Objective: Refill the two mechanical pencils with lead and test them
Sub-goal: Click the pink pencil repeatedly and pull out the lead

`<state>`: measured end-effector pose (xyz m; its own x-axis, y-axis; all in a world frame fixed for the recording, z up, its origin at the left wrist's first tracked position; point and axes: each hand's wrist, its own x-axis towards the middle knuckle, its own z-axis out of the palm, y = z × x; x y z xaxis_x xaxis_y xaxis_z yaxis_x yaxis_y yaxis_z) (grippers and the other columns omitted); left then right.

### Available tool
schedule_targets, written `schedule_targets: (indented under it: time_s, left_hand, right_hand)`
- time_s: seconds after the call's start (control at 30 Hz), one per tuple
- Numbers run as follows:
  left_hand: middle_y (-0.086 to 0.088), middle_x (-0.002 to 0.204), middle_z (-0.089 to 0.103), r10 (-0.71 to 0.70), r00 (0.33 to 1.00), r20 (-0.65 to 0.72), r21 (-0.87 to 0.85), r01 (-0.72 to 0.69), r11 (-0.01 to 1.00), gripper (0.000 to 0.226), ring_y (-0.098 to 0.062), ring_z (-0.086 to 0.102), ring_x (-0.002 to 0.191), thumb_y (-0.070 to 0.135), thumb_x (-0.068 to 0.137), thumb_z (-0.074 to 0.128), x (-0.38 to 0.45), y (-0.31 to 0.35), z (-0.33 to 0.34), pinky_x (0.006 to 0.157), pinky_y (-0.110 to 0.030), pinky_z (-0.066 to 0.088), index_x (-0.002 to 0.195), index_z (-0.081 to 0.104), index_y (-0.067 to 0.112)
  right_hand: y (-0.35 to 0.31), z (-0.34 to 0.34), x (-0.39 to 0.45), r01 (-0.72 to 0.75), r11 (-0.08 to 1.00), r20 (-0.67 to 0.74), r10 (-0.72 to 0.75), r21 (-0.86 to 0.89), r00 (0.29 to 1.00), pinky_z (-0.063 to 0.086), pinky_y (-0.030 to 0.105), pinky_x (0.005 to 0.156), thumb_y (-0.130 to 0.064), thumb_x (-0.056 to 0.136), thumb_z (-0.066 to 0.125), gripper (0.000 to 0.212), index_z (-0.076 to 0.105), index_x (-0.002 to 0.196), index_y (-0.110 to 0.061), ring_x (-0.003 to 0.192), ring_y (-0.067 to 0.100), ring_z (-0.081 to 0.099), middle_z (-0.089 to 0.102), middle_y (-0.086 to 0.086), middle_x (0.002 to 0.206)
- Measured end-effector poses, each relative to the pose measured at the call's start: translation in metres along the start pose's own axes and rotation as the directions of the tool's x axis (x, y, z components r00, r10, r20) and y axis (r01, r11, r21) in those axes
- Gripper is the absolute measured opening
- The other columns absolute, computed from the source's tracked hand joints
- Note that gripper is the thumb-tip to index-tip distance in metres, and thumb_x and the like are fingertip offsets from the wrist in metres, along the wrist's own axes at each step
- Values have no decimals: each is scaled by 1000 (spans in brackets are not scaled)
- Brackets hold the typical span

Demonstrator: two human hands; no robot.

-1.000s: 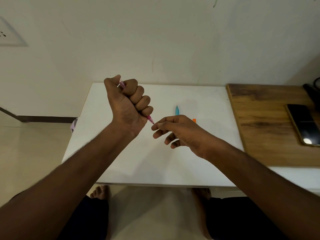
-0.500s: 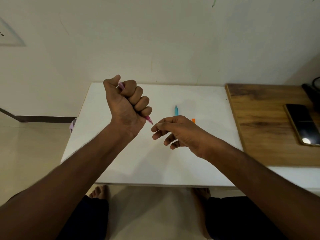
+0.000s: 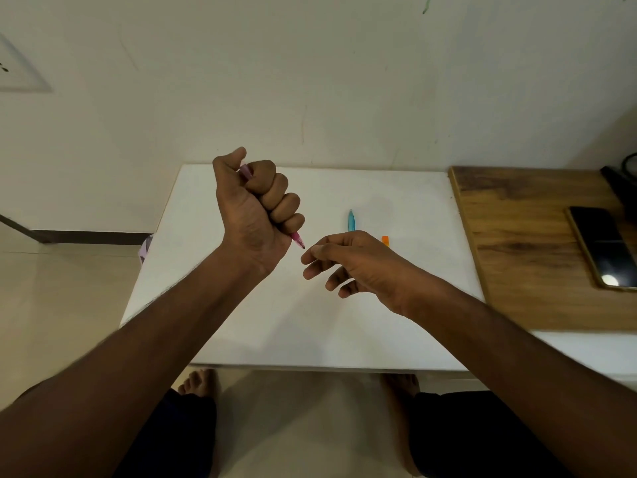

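My left hand [image 3: 256, 208] is a fist around a pink mechanical pencil [image 3: 298, 240], held above the white table [image 3: 241, 326]. Its tip points down to the right and its top end shows by my thumb. My right hand [image 3: 351, 262] hovers just right of the tip, thumb and forefinger pinched close together; whether they hold a lead is too small to tell. A blue mechanical pencil [image 3: 351, 220] lies on the table behind my right hand. An orange piece [image 3: 385, 240], perhaps the lead case, peeks out beside that hand.
A wooden desk [image 3: 517, 243] adjoins the table on the right, with a dark phone [image 3: 605, 248] on it and a black object [image 3: 620, 181] at its far corner. A wall stands directly behind the table. My knees and bare feet are below the front edge.
Almost nothing differs. My left fist with the pink pencil has shifted slightly, and my right fingertips stay close to its tip.
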<state>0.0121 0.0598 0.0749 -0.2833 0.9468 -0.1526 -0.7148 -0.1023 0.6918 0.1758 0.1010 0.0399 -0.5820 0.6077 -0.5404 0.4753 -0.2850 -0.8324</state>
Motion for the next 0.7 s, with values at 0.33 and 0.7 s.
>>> schedule_targets:
  time_s: [0.33,0.7]
  left_hand:
    - [6,55,4,-8,1000,27,-11,8,1000,54,-15,0,50,50,105,25,1,2,1,51,-22,5,59,12,25]
    - [6,56,3,-8,999,54,-37,10,999,54,-15,-1,50,55,104,22,0,5,0,52,-23,3,60,12,25]
  right_hand:
    - [2,-1,2,4,1000,3,-4,10,1000,59,26,68,-35,106,58,24,79,100,-25,66,9,69,82,-6,96]
    - [2,-1,2,-15,1000,11,15,14,1000,59,28,69,-28,106,53,28,80,100,-25,67,9,69,82,-5,96]
